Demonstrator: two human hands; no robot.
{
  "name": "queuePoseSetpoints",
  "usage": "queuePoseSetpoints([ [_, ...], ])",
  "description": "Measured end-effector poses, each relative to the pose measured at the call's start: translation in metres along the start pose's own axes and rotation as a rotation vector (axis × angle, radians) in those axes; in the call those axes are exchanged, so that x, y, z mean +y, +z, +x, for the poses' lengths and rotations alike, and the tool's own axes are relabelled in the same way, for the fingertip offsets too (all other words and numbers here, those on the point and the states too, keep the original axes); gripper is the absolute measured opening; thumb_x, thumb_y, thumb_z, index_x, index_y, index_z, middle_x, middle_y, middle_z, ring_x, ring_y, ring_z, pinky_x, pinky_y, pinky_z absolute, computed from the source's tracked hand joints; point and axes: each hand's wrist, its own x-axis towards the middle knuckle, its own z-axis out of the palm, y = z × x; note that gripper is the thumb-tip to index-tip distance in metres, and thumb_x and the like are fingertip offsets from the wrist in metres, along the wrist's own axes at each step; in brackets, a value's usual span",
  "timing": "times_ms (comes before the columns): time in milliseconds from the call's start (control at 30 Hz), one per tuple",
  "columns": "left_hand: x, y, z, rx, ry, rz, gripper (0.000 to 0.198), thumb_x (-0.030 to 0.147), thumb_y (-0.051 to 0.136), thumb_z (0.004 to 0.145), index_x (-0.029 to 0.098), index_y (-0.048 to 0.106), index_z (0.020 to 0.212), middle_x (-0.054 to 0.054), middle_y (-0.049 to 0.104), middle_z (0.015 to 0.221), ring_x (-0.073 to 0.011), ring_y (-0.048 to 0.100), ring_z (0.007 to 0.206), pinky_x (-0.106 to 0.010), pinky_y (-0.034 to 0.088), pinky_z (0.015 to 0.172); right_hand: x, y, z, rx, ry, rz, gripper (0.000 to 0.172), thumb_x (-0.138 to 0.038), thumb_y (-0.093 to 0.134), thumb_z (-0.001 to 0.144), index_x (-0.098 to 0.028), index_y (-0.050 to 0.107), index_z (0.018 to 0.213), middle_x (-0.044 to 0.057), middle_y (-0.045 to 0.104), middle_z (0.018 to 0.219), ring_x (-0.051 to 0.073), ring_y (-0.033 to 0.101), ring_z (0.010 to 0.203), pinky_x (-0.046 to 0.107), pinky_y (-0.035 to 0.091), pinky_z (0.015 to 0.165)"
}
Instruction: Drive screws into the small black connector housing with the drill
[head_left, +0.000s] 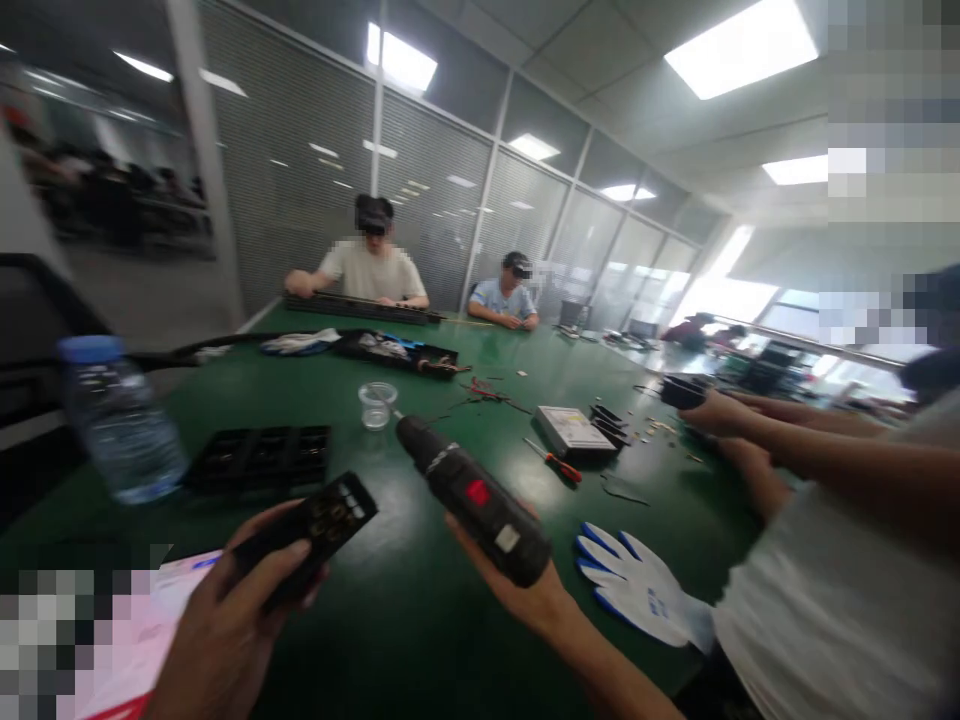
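Clutter rings the hands in the head view: a clear blue-capped water bottle [120,420] at nine o'clock, a black compartment tray [259,457] at ten, a small clear plastic cup [377,404] at eleven, and a white-and-blue work glove [637,585] at four. A co-worker's forearm [757,420] reaches in at two. The green table [420,630] stands in a glass-walled office.

The right hand [517,590] is closed around a black cordless screwdriver with a red label [472,500], held above the table's middle. Its long axis runs from five to eleven, nose towards the cup. The left hand [225,620] grips a black rectangular plastic block [311,530] at seven.
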Motion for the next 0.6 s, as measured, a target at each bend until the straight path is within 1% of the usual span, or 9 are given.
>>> queuePoseSetpoints([
  [33, 0.007, 0.001, -0.002, -0.035, -0.077, -0.08, 0.06, 0.04, 0.081, 0.07, 0.018, 0.061, 0.122, -0.007, 0.072, 0.107, -0.0195, 0.069, 0.074, -0.027, 0.055, 0.059, -0.001, 0.006, 0.001, 0.02, 0.122, 0.087, 0.03, -0.047, 0.067, 0.091, -0.019, 0.073, 0.097, 0.007, 0.072, 0.089, 0.024, 0.067, 0.079, 0.037, 0.055, 0.076],
  [100, 0.016, 0.004, -0.004, -0.036, -0.094, -0.168, 0.054, 0.036, 0.078, 0.072, 0.019, 0.059, 0.12, -0.006, 0.071, 0.1, -0.0159, 0.066, 0.067, -0.024, 0.05, 0.053, 0.002, 0.019, 0.006, 0.031, 0.321, 0.237, 0.034, -0.053, 0.073, 0.087, -0.019, 0.072, 0.085, 0.007, 0.072, 0.084, 0.025, 0.068, 0.079, 0.039, 0.055, 0.079],
  [133, 0.018, 0.006, -0.004, -0.043, -0.09, -0.186, 0.05, 0.036, 0.075, 0.075, 0.019, 0.058, 0.118, -0.005, 0.07, 0.095, -0.0156, 0.064, 0.063, -0.024, 0.046, 0.05, 0.005, 0.026, 0.009, 0.012, 0.373, 0.303, 0.037, -0.054, 0.075, 0.084, -0.019, 0.071, 0.076, 0.006, 0.07, 0.077, 0.025, 0.068, 0.076, 0.04, 0.055, 0.079],
  [167, 0.019, 0.008, -0.003, -0.04, -0.073, -0.199, 0.045, 0.036, 0.072, 0.078, 0.019, 0.058, 0.117, -0.005, 0.069, 0.091, -0.0151, 0.063, 0.06, -0.023, 0.044, 0.049, 0.009, 0.032, 0.012, 0.001, 0.384, 0.384, 0.039, -0.055, 0.076, 0.083, -0.019, 0.068, 0.07, 0.005, 0.068, 0.071, 0.024, 0.067, 0.073, 0.04, 0.055, 0.078],
  [233, 0.018, 0.011, -0.001, -0.044, -0.054, -0.198, 0.037, 0.037, 0.067, 0.082, 0.019, 0.058, 0.113, -0.004, 0.067, 0.085, -0.0149, 0.061, 0.057, -0.023, 0.04, 0.048, 0.015, 0.044, 0.019, -0.045, 0.388, 0.571, 0.04, -0.053, 0.079, 0.081, -0.019, 0.065, 0.066, 0.003, 0.063, 0.065, 0.022, 0.064, 0.068, 0.039, 0.055, 0.076],
  [300, 0.014, 0.013, 0.002, -0.068, -0.05, -0.185, 0.031, 0.037, 0.064, 0.084, 0.019, 0.058, 0.109, -0.002, 0.064, 0.08, -0.0141, 0.059, 0.055, -0.023, 0.037, 0.047, 0.018, 0.052, 0.022, -0.072, 0.412, 0.722, 0.038, -0.051, 0.082, 0.079, -0.019, 0.065, 0.068, 0.001, 0.061, 0.064, 0.02, 0.061, 0.064, 0.038, 0.055, 0.072],
  [400, 0.005, 0.014, 0.004, -0.142, -0.102, -0.208, 0.028, 0.04, 0.063, 0.086, 0.018, 0.058, 0.104, -0.002, 0.061, 0.08, -0.0124, 0.057, 0.055, -0.022, 0.035, 0.048, 0.018, 0.058, 0.018, -0.069, 0.49, 0.836, 0.036, -0.048, 0.086, 0.075, -0.018, 0.065, 0.076, 0.001, 0.061, 0.067, 0.019, 0.062, 0.064, 0.036, 0.054, 0.067],
  [500, -0.003, 0.015, 0.004, -0.268, -0.171, -0.305, 0.028, 0.038, 0.067, 0.086, 0.018, 0.057, 0.102, -0.003, 0.061, 0.088, -0.0112, 0.058, 0.062, -0.022, 0.037, 0.052, 0.012, 0.06, 0.011, -0.041, 0.548, 0.896, 0.037, -0.046, 0.087, 0.074, -0.019, 0.067, 0.088, 0.0, 0.063, 0.071, 0.021, 0.066, 0.069, 0.035, 0.054, 0.069],
  [600, -0.006, 0.019, 0.001, -0.399, -0.168, -0.379, 0.03, 0.032, 0.072, 0.083, 0.018, 0.058, 0.106, -0.004, 0.061, 0.094, -0.0106, 0.057, 0.068, -0.022, 0.037, 0.057, 0.004, 0.06, 0.007, -0.002, 0.59, 0.953, 0.038, -0.046, 0.086, 0.076, -0.02, 0.067, 0.097, -0.003, 0.062, 0.07, 0.02, 0.068, 0.071, 0.034, 0.056, 0.072],
])
